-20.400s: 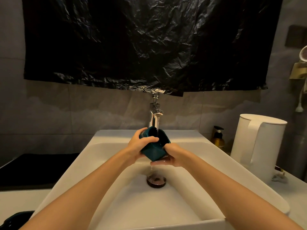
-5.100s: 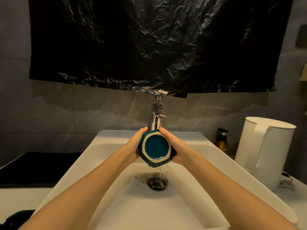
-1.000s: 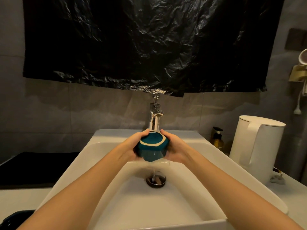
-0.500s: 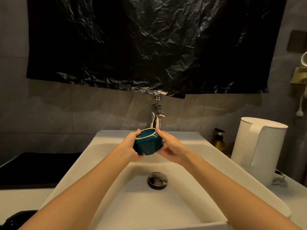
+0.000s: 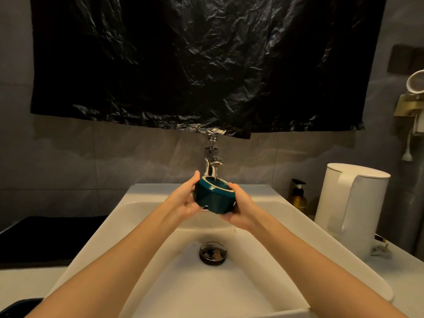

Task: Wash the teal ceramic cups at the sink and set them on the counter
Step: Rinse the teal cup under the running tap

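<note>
Arms forward — left hand (image 5: 185,203) and right hand (image 5: 241,211) tight around the cup (image 5: 213,200)

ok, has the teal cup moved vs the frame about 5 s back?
Yes. The teal cup has turned from mouth-toward-camera to mouth-up. Its rim now sits close under the faucet spout, and the stream falls inside.

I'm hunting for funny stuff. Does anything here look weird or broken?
Yes: a crinkled black plastic sheet hangs on the wall above the sink, its bottom edge drooping onto the tap. The cup shows no cracks.
</note>
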The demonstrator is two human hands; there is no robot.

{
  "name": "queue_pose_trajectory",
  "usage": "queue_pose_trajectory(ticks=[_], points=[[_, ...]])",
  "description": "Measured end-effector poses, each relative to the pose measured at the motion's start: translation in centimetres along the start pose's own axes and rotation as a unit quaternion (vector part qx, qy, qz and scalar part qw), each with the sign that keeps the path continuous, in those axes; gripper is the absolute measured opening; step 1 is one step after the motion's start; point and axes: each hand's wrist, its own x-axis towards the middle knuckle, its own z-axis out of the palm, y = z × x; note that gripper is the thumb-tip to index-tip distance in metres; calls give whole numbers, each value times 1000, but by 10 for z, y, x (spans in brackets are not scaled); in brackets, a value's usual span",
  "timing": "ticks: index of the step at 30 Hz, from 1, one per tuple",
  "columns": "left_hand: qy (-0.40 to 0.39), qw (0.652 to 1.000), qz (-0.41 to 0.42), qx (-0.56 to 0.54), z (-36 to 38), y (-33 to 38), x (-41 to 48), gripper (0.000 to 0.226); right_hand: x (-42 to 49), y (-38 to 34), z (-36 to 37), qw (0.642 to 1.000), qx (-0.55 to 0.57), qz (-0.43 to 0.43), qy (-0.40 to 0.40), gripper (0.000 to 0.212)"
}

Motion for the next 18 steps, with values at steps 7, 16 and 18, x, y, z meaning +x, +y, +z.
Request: queue_pose_trajectory(ticks=[7, 16, 18], points=[[23, 995, 76, 53, 1, 4, 2, 20, 1, 5, -1, 986, -162, 2, -28, 28], [84, 979, 122, 142, -1, -3, 5, 25, -24, 9, -4, 904, -403, -102, -95, 39], [86, 978, 123, 143, -1, -6, 7, 31, -31, 11, -5, 887, -411, -167, -129, 41]])
